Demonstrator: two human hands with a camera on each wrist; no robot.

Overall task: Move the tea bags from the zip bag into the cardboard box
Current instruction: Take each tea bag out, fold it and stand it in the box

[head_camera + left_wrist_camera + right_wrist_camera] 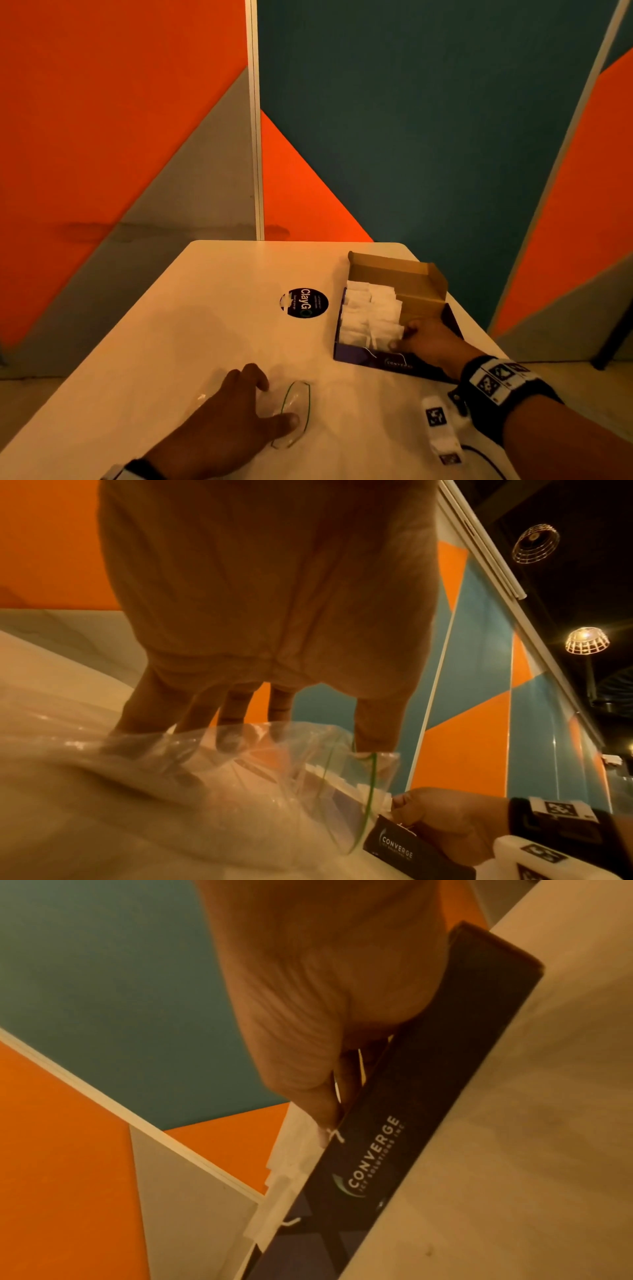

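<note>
An open cardboard box (394, 365) with dark printed sides stands at the table's right. Several white tea bags (370, 315) fill its left half; the right half shows bare cardboard. My right hand (402, 337) reaches into the box's near corner, and thumb and forefinger pinch the edge of a tea bag there. The right wrist view shows the right hand (329, 1118) curled down behind the box wall (394, 1123), beside the tea bags (291, 1150). The clear zip bag (294, 414) lies flat near the front, its green-lined mouth toward the box. My left hand (279, 402) presses on it with straight fingers. No tea bags show inside the zip bag (240, 777).
A round black sticker (305, 303) sits mid-table, left of the box. The box lid (394, 270) stands open at the far side. A white marker strap (440, 428) with a thin cable lies by my right forearm. Orange, grey and teal wall panels close off the table's far edge.
</note>
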